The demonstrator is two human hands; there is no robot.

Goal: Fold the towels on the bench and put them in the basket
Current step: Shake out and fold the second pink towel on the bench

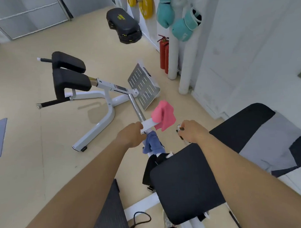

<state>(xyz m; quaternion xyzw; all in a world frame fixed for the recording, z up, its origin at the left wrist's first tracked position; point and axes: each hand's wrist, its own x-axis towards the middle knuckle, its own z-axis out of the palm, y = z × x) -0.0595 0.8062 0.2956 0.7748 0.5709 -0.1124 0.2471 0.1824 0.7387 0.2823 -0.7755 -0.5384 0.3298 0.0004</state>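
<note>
Left hand (pixel 132 135) grips bar (pixel 137 109); one pink towel (pixel 164 117), one blue towel (pixel 152 144).

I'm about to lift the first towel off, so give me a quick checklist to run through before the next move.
1. Left hand has a towel: ok, it grips the white towel on the bar.
2. Right hand free to help: not ok, it grips a small fitting beyond the bench pad.
3. Other towels in sight: ok, the pink towel and blue towel hang next to the white one.
4. Towels folded: not ok, pink and blue hang bunched.
5. Basket located: cannot tell, none in view.
</note>
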